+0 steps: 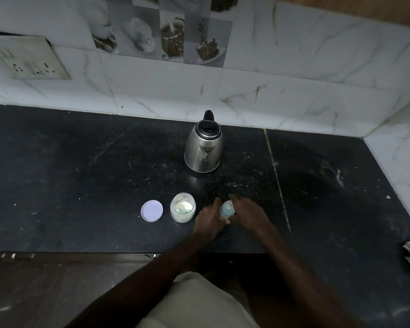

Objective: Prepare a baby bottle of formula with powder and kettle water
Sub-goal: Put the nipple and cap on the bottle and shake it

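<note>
Dim, murky, wide-angle edge distortion.

Both forearms bare, reaching forward from the lower edge and converging towards mid-frame. The left hand (210,220) lies back-up, fingers curled round the left side of a baby bottle (227,208), one digit pointing away from the body. The right hand (246,214) grips the bottle's right side, knuckles up, fingertips slightly blurred. Wrists roughly level.

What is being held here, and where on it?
The baby bottle, in both hands: left hand round its side, right hand near its top.
</note>
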`<state>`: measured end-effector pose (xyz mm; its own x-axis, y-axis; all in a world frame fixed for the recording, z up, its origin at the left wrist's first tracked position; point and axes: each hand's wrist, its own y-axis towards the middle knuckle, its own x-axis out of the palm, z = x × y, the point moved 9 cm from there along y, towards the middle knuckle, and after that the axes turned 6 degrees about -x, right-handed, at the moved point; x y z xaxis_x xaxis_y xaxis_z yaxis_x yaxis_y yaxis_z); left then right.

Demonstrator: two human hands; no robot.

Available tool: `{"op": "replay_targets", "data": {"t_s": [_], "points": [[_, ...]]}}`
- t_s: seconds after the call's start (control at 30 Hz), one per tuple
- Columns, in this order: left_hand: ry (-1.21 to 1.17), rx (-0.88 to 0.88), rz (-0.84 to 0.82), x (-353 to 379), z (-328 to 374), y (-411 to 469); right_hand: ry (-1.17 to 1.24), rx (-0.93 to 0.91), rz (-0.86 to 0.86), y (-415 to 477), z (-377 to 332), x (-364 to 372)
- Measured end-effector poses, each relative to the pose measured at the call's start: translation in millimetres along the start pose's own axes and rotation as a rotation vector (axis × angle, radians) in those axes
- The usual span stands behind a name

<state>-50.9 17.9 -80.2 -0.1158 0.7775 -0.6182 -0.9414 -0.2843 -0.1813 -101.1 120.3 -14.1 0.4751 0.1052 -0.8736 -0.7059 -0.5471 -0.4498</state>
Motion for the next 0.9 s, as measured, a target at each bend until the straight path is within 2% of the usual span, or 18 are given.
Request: {"op": "replay_targets", "data": {"t_s": [0.43, 0.7, 0.9], "points": [[-0.057, -0.042, -0.026, 2, -4, -5, 0.144, 0.031, 0.064, -2, 16, 10], [0.049, -0.041, -0.094, 12, -5, -14, 0.145, 0.038, 0.091, -1, 18, 15], [0.025, -0.029, -0.063, 8, -1, -16, 0.168, 0.038, 0.104, 4, 18, 17]]}}
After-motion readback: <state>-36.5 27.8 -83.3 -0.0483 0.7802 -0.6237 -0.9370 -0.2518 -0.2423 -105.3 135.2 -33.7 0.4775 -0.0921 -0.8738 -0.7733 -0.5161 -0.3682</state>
